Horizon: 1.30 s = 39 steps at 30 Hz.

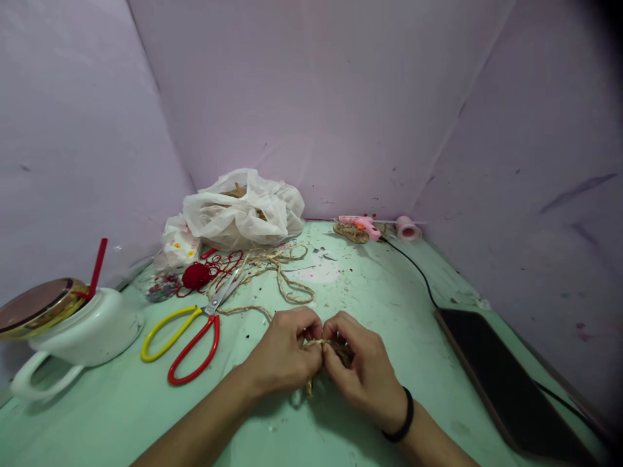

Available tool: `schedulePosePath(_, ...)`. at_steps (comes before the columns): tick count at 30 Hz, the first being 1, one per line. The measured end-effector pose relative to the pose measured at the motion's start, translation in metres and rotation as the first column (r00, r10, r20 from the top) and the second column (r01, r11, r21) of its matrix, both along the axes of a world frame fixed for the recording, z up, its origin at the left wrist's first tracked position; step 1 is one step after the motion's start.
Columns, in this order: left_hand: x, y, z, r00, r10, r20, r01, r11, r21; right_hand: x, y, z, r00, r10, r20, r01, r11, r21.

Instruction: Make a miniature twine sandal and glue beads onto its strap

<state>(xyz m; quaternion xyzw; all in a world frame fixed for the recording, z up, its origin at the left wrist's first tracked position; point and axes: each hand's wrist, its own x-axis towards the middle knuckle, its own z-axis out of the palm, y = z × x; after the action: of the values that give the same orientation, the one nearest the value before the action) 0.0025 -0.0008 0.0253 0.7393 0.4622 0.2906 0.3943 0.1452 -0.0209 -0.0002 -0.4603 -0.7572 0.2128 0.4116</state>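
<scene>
My left hand (285, 353) and my right hand (360, 370) meet over the pale green table (370, 298), fingers curled and pinched together on a piece of jute twine (316, 344). A small brown twine bundle (344, 353) shows between the right fingers. A loose end of the twine hangs below the hands. More twine (287, 279) trails from the hands back across the table in loops. A black band circles my right wrist.
Scissors (187, 337) with one yellow and one red handle lie left of the hands. A white mug (73, 331) with a gold lid stands far left. Red yarn (197, 275), plastic bag (243, 211), pink glue gun (363, 226), tape roll (407, 228), dark tablet (506, 383) and black cable (413, 266) surround.
</scene>
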Motion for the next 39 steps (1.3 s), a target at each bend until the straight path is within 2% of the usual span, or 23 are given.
schedulePosePath(5,-0.003,0.0,-0.003,0.983,0.03,-0.179,-0.002,0.988,0.154,0.0,0.002,-0.002,0.998,-0.059,-0.021,0.057,0.995,-0.078)
schedulePosePath(9,-0.004,0.001,-0.007,0.985,0.078,-0.152,-0.04,0.971,0.235,-0.001,0.003,-0.006,0.992,-0.108,-0.058,0.097,0.981,-0.17)
schedulePosePath(14,-0.006,0.003,-0.01,0.988,0.075,-0.133,-0.028,0.945,0.325,-0.001,0.001,-0.007,0.988,-0.109,-0.11,0.075,0.958,-0.276)
schedulePosePath(19,-0.004,0.005,-0.013,0.99,0.117,-0.076,-0.098,0.971,0.216,-0.004,0.001,-0.005,0.987,-0.121,-0.107,0.091,0.964,-0.251)
schedulePosePath(24,0.0,0.003,-0.013,0.991,0.134,0.015,-0.135,0.974,0.182,-0.005,-0.001,-0.004,0.993,-0.088,-0.073,0.079,0.991,-0.108)
schedulePosePath(26,0.0,0.002,-0.012,0.99,0.132,0.054,-0.137,0.986,0.1,-0.003,-0.002,-0.003,0.997,-0.065,-0.027,0.064,0.997,-0.043)
schedulePosePath(28,0.001,0.003,-0.011,0.984,0.143,0.109,-0.14,0.989,-0.037,-0.001,-0.002,-0.001,0.998,-0.051,0.032,0.051,0.999,0.013)
schedulePosePath(32,0.003,0.005,-0.009,0.962,0.183,0.204,-0.134,0.963,-0.234,0.003,-0.002,0.002,0.994,-0.028,0.107,0.018,0.996,0.091)
schedulePosePath(36,0.005,0.005,-0.008,0.971,0.157,0.178,-0.108,0.961,-0.256,0.003,-0.002,0.0,0.987,-0.034,0.157,0.018,0.995,0.102)
schedulePosePath(39,0.005,0.002,-0.007,0.987,0.105,0.124,-0.083,0.981,-0.173,0.001,-0.002,-0.003,0.984,-0.055,0.168,0.041,0.995,0.09)
